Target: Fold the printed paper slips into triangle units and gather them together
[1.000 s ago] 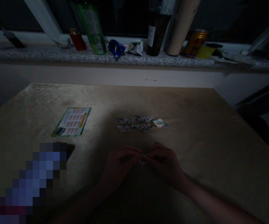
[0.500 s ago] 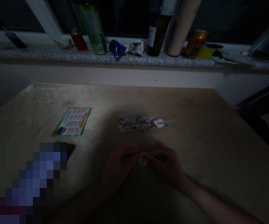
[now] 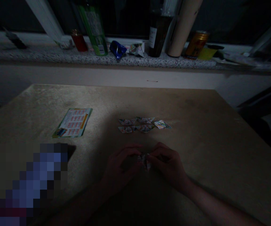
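Note:
A small folded piece of printed paper (image 3: 147,164) is between my hands, low over the table, in dim light. My right hand (image 3: 170,161) is closed, pinching the paper's right side between thumb and fingers. My left hand (image 3: 119,164) has its thumb and fingers spread apart at the paper's left side; its thumb tip is close to the paper, and I cannot tell if it touches. Beyond my hands lie several small folded paper boats (image 3: 127,129) in two rows, with a flat diamond-shaped folded paper (image 3: 162,124) at their right end.
A stack of printed calendar cards (image 3: 73,123) lies left on the table (image 3: 196,125). A blurred-out object (image 3: 36,175) fills the lower left. Along the sill (image 3: 130,61) stand a green bottle (image 3: 96,34), a dark bottle (image 3: 157,36), a cardboard tube (image 3: 183,28) and a can (image 3: 196,45).
My left fingers have parted from their pinch on the folded paper. The paper now sits slightly more spread and tilted, still in my right hand.

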